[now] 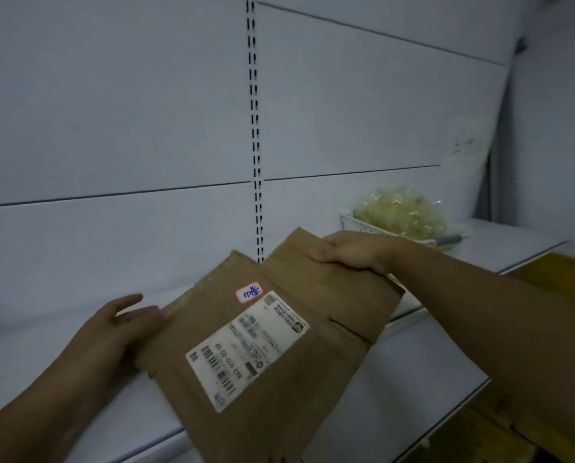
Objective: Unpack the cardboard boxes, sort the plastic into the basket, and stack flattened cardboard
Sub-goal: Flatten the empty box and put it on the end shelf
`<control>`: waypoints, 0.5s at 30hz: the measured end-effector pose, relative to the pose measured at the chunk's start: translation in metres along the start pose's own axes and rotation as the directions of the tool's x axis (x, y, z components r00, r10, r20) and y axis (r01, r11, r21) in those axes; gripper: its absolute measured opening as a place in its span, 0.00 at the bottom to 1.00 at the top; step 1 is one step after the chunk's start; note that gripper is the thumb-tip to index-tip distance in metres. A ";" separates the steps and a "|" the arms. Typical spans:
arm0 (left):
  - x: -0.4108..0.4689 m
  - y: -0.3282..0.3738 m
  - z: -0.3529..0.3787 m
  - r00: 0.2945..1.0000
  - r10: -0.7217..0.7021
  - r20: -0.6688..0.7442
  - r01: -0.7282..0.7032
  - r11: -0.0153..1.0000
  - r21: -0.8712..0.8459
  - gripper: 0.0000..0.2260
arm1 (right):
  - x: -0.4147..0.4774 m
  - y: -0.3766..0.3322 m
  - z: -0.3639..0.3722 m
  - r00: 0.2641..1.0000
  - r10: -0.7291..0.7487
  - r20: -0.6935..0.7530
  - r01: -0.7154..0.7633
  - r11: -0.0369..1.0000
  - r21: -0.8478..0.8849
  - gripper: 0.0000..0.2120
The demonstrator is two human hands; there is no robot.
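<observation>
Holding item one, the flattened cardboard box [312, 295], you have it tilted in the air above the white shelf [413, 379], its labelled face toward you.

Right hand [349, 253]: grips the box's upper right edge, thumb on the near face, fingers wrapped behind.

Left hand [112, 335]: fingers fairly straight and spread, laid against the box's left edge. Motion blur hides whether any finger hooks beneath.

On the box face: a white shipping label [246, 349] with barcodes, set askew. Above it is a small red-bordered sticker [249, 293] with blue writing. A short slit shows near the box's right edge.

Item two, the white basket [356, 220]: stands on the shelf at the far right, behind your right hand and apart from the box, heaped with crumpled clear plastic [399, 212].

Behind all: a pale back panel [112, 111], with a slotted upright [256, 128] running down toward the shelf.
</observation>
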State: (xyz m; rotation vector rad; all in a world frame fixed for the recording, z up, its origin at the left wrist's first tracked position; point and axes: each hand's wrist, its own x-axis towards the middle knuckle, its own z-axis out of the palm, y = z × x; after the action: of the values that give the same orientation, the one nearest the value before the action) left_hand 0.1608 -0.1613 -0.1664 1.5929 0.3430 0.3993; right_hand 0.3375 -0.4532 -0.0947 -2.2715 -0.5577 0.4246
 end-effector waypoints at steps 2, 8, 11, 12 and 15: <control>0.002 0.012 0.017 0.996 -0.072 0.052 0.078 0.986 -0.145 0.31 | -0.016 -0.002 -0.019 0.993 -0.073 -0.094 0.082 0.992 0.097 0.17; 0.000 0.071 0.111 0.979 -0.044 0.199 0.118 0.917 -0.380 0.20 | -0.079 0.029 -0.099 0.916 -0.131 -0.380 0.185 0.977 0.110 0.16; -0.013 0.098 0.177 0.951 -0.020 0.307 0.155 0.893 -0.422 0.14 | -0.117 0.073 -0.142 0.874 -0.073 -0.480 0.160 0.977 0.144 0.16; -0.021 0.105 0.204 0.925 -0.032 0.379 0.197 0.892 -0.406 0.14 | -0.131 0.090 -0.156 0.859 -0.046 -0.510 0.149 0.976 0.162 0.16; -0.042 0.113 0.287 0.825 -0.083 0.559 0.287 0.914 -0.287 0.13 | -0.174 0.147 -0.194 0.781 0.069 -0.621 0.131 0.954 0.270 0.17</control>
State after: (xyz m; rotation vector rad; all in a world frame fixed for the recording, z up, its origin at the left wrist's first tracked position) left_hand 0.2511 -0.4431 -0.0682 1.2254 -0.0138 -0.1473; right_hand 0.3163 -0.7483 -0.0504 -1.9383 -0.1635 -0.2644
